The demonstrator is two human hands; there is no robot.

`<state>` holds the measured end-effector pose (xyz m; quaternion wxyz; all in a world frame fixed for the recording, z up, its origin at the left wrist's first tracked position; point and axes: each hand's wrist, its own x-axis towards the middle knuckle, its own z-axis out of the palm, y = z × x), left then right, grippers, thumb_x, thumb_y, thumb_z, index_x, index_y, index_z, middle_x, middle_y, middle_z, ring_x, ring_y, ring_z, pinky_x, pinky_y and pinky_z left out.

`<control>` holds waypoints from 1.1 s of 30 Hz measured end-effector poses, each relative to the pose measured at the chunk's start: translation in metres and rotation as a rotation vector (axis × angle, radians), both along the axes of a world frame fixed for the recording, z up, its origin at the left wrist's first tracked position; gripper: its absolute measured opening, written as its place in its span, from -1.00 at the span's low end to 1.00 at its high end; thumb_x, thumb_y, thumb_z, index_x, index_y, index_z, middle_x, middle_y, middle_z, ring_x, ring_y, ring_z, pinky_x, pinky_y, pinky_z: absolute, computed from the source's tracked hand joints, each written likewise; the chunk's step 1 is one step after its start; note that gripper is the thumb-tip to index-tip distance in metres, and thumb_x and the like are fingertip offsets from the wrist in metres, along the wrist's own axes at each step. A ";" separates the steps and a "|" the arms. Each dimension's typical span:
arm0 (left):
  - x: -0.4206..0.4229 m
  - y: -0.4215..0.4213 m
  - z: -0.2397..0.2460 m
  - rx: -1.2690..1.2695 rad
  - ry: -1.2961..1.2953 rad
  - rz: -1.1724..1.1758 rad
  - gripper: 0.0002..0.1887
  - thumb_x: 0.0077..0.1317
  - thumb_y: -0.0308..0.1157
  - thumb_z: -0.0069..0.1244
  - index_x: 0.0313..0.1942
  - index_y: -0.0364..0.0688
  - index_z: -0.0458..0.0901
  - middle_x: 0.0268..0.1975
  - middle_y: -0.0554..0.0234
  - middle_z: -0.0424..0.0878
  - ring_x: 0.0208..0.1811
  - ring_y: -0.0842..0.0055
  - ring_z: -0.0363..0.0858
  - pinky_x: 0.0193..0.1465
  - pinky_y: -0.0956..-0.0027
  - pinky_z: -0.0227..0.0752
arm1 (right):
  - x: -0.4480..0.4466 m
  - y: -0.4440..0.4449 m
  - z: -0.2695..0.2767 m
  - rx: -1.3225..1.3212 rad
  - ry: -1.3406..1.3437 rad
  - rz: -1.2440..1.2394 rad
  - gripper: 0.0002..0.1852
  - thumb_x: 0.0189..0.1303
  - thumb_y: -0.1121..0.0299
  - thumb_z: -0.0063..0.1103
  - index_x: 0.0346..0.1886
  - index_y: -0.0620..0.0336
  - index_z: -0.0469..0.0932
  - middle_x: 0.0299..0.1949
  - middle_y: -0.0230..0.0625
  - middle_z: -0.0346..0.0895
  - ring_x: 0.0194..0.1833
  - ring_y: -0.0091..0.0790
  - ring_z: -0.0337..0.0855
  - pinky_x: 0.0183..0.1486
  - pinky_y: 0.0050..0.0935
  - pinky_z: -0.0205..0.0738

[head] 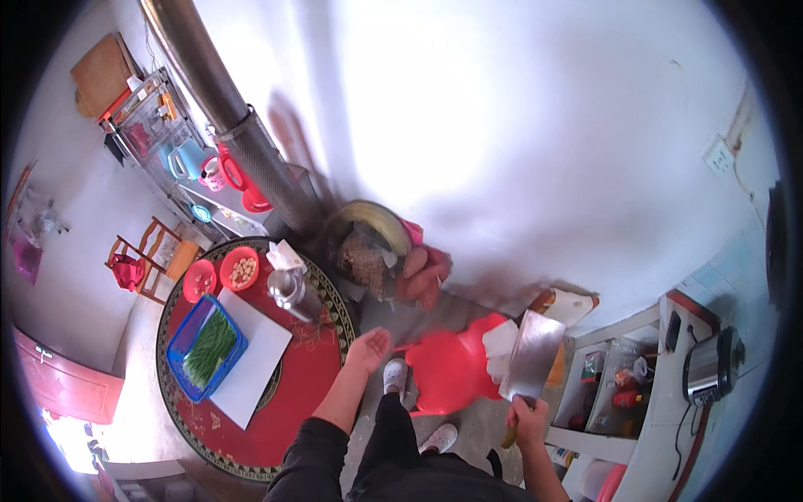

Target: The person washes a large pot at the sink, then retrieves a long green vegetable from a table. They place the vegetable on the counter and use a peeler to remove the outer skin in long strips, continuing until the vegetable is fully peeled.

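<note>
My right hand (529, 421) is closed around the handle of a metal cleaver (534, 354), whose broad blade points up and away from me. My left hand (371, 349) holds nothing; its palm is turned up and its fingers are slightly curled apart, beside the round table's edge. Below and between both hands is a red plastic stool (446, 370) on the floor. On the red-covered round table (313, 376) to the left are a blue plastic basket (235, 351) of green stalks, a white board (263, 357), a steel container (295, 295) and two red bowls, one (241, 268) with pale pieces in it.
A metal stove pipe (270, 169) rises behind the table. Bags and a basket (370, 251) stand by the wall. At the right are open cabinet shelves (602, 389) and an electric cooker (709, 367) on the counter. A wooden chair (150, 263) stands at the far left.
</note>
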<state>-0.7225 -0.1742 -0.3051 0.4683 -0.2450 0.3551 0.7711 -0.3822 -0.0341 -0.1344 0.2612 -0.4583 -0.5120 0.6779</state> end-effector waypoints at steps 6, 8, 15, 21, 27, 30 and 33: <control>-0.161 0.131 -0.041 -0.014 0.029 0.225 -0.62 0.36 -0.23 -0.11 0.03 -0.35 0.43 -0.07 0.01 0.58 -0.05 0.24 0.58 0.03 0.21 0.51 | -0.025 0.030 -0.040 -0.048 -0.235 -0.021 -0.73 0.16 0.40 0.12 -0.66 0.24 0.41 -0.77 -0.38 0.36 -0.77 -0.52 0.34 -0.68 -0.51 0.25; -0.203 0.168 -0.066 -0.057 0.043 0.281 -0.49 0.35 -0.10 -0.11 0.11 -0.36 0.36 0.02 0.00 0.52 0.03 0.24 0.52 0.10 0.21 0.44 | -0.020 0.029 -0.074 -0.075 -0.373 -0.074 -0.75 0.19 0.36 0.12 -0.60 0.21 0.44 -0.75 -0.41 0.36 -0.74 -0.53 0.35 -0.68 -0.52 0.23; -0.299 0.244 -0.130 -0.372 0.120 0.288 0.06 0.06 0.44 -0.09 0.31 -0.29 0.15 0.30 0.05 0.27 0.32 0.27 0.22 0.37 0.21 0.02 | -0.042 0.015 -0.106 -0.271 -0.551 -0.168 -0.84 0.23 0.31 0.18 -0.34 0.20 0.53 -0.65 -0.47 0.39 -0.67 -0.58 0.39 -0.66 -0.60 0.26; -0.338 0.245 -0.170 -0.202 -0.054 0.393 0.04 0.05 0.55 -0.27 0.35 -0.05 0.13 0.28 0.23 0.28 0.28 0.32 0.24 0.34 0.18 0.10 | -0.106 0.032 -0.084 -0.324 -0.624 -0.170 -0.82 0.19 0.31 0.21 -0.37 0.25 0.56 -0.64 -0.45 0.41 -0.67 -0.58 0.37 -0.64 -0.60 0.27; -0.333 0.259 -0.160 0.007 0.031 0.398 0.02 0.07 0.56 -0.40 0.39 0.02 0.06 0.42 0.29 0.08 0.41 0.30 0.05 0.43 0.08 -0.07 | -0.125 0.045 -0.089 -0.348 -0.698 -0.140 -0.82 0.20 0.32 0.18 -0.40 0.25 0.56 -0.65 -0.45 0.40 -0.67 -0.59 0.37 -0.65 -0.58 0.24; -0.332 0.242 -0.162 0.021 0.031 0.405 0.00 0.08 0.56 -0.40 0.38 0.05 0.08 0.42 0.31 0.09 0.41 0.30 0.06 0.43 0.10 -0.07 | -0.120 0.048 -0.101 -0.365 -0.700 -0.119 -0.79 0.21 0.29 0.17 -0.41 0.25 0.55 -0.65 -0.44 0.40 -0.67 -0.56 0.37 -0.64 -0.56 0.24; -0.329 0.230 -0.141 0.001 -0.011 0.375 0.00 0.07 0.56 -0.39 0.37 0.06 0.12 0.41 0.31 0.12 0.40 0.30 0.08 0.43 0.12 -0.06 | -0.128 0.046 -0.096 -0.324 -0.728 -0.073 -0.76 0.20 0.25 0.18 -0.40 0.26 0.54 -0.66 -0.44 0.38 -0.66 -0.53 0.36 -0.62 -0.52 0.24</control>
